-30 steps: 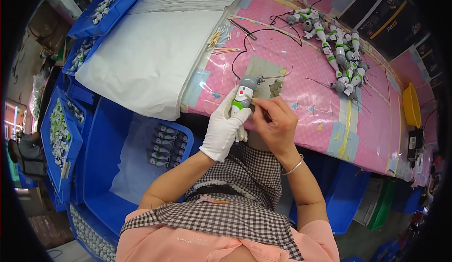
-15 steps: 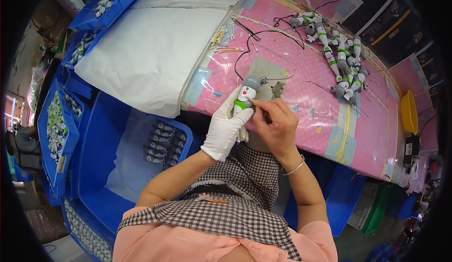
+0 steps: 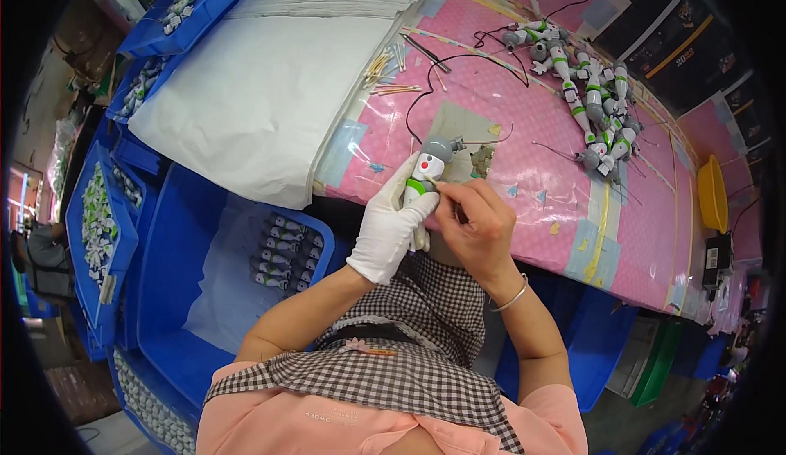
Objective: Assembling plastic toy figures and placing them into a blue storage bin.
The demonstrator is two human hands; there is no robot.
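My left hand (image 3: 385, 230), in a white glove, is closed round a toy figure (image 3: 432, 160) at the table's near edge. The figure has a grey rounded top, a white body with a red dot, and a green band; its lower part is hidden by the glove. A thin wire sticks out from the grey top to the right. My bare right hand (image 3: 477, 224) pinches a small pale stick, apparently a cotton swab (image 3: 432, 180), whose tip touches the body near the green band. Most of the stick is hidden by the fingers.
Loose cotton swabs (image 3: 381, 66) and a dark pen-like tool (image 3: 426, 50) lie on the pink table (image 3: 524, 160). A pile of similar figures (image 3: 594, 95) is at the right. White paper sheets (image 3: 262, 87) cover the left. A blue bin (image 3: 168, 291) stands below, holding rows of figures.
My right hand has shifted slightly left and downward, with the swab tip lower on the figure, near the green band. My left hand keeps its grip, almost in the same place.
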